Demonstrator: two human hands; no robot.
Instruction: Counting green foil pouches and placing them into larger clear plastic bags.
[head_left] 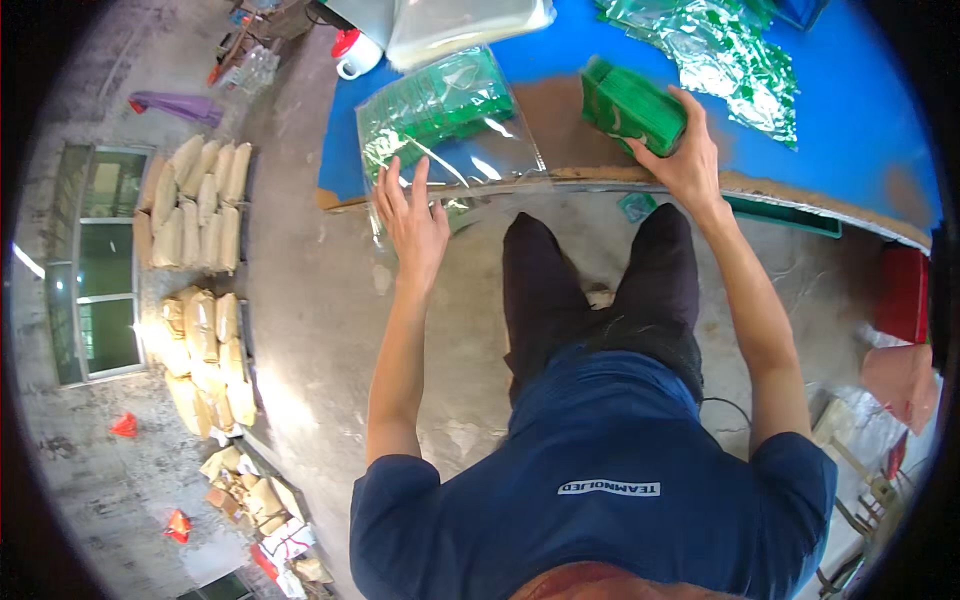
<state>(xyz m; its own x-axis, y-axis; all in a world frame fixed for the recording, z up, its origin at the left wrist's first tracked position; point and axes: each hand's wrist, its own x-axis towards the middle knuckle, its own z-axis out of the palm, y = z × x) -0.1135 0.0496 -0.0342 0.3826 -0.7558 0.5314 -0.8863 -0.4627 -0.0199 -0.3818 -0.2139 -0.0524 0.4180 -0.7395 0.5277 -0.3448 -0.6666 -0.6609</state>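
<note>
My right hand (690,155) is closed round a thick stack of green packets (632,105), held upright over the table near its front edge. To the left, a clear plastic bag (520,150) lies on the table with several green packets (440,100) inside it. My left hand (412,215) rests its spread fingertips on the bag's near edge, and part of the bag hangs over the table edge there. The fingers are apart and hold nothing that I can see.
The blue table (850,110) has a worn brown patch before me. Loose shiny green packets (720,60) lie at the far right, clear bags (465,25) at the back. A white mug with a red lid (356,54) stands at the far left. Brown sacks (200,200) line the left wall.
</note>
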